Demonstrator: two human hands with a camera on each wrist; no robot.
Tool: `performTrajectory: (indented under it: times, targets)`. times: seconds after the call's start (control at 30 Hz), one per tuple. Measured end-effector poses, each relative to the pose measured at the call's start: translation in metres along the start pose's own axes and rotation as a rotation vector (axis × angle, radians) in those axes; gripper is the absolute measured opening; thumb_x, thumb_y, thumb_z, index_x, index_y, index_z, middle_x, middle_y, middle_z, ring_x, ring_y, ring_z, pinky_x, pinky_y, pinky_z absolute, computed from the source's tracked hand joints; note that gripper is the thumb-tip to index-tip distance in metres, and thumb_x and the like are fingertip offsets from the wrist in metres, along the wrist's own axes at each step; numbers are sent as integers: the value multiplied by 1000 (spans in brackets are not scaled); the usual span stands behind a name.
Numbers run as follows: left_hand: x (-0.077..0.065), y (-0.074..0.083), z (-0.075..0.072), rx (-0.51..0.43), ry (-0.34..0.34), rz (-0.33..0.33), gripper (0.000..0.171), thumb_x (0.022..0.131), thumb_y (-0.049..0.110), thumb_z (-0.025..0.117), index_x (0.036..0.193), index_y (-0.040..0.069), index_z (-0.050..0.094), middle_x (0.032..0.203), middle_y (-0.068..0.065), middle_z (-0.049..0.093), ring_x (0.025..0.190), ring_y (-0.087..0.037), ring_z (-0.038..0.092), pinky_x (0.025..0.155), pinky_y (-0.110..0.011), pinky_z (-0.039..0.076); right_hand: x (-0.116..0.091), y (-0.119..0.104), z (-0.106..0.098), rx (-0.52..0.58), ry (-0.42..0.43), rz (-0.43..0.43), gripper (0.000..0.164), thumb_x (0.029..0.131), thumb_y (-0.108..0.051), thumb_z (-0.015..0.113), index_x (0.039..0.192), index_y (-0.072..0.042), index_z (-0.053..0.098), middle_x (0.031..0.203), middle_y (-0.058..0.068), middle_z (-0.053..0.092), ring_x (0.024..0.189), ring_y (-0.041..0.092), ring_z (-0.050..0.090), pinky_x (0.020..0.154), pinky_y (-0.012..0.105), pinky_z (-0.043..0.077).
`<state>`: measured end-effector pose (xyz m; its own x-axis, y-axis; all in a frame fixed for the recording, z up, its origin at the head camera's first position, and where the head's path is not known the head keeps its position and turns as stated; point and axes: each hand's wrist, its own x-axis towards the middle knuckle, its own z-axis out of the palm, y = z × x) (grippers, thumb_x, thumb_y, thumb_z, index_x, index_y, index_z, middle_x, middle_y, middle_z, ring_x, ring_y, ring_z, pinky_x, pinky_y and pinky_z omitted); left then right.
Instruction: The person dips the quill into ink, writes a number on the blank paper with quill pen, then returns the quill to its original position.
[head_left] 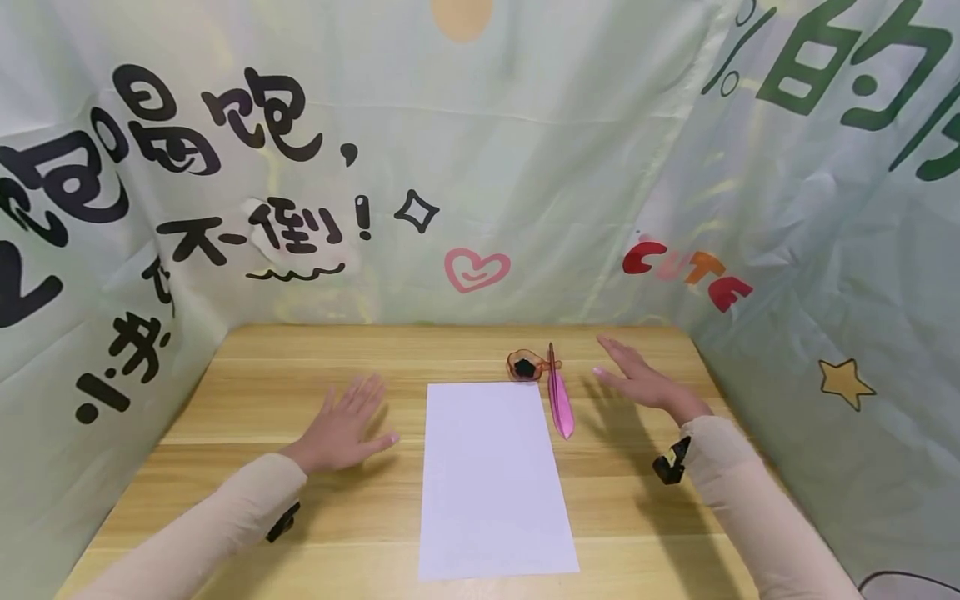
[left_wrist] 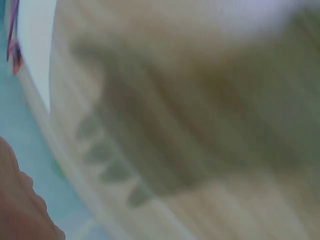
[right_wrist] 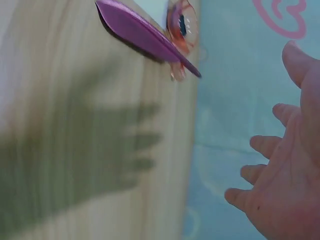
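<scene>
A white sheet of paper (head_left: 493,483) lies on the wooden table in the head view. Beyond its far right corner sits a small clear orange dish (head_left: 514,363) with something black in it. A pink-purple brush-like item (head_left: 560,400), slim and dark at its far end, lies beside the paper; the right wrist view also shows this purple item (right_wrist: 135,29) near the dish (right_wrist: 189,30). My left hand (head_left: 343,427) hovers left of the paper with fingers spread, holding nothing. My right hand (head_left: 643,379) is raised right of the purple item, fingers extended, its palm (right_wrist: 287,175) bare.
The wooden table (head_left: 300,383) ends at a pale fabric backdrop (head_left: 570,167) with printed writing, hung behind and along both sides. Black wrist cameras sit below both sleeves, the right one (head_left: 672,461) plainly visible. Both hands cast shadows on the wood.
</scene>
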<state>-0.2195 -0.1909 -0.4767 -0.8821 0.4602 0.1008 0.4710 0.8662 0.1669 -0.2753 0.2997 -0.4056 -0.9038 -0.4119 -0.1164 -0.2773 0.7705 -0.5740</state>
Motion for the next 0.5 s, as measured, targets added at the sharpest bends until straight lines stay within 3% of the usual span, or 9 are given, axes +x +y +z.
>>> performTrajectory:
  times: [0.27,0.5]
  targets:
    - [-7,34,31,-48,-32,94,87,80,66,42,143,12,16,148,-10,10,134,-34,10,101,-62,7,12,3,29,232,-50,33,65,92,-48,33,143,-27,-2,149,10,-4,133,37,-3,99,63,5]
    - [-13,47,50,-56,-102,134,93,76,74,34,144,14,12,149,-7,6,134,-32,8,100,-62,6,22,12,46,389,-20,40,63,93,-46,35,144,-26,4,148,15,10,133,38,8,100,61,12]
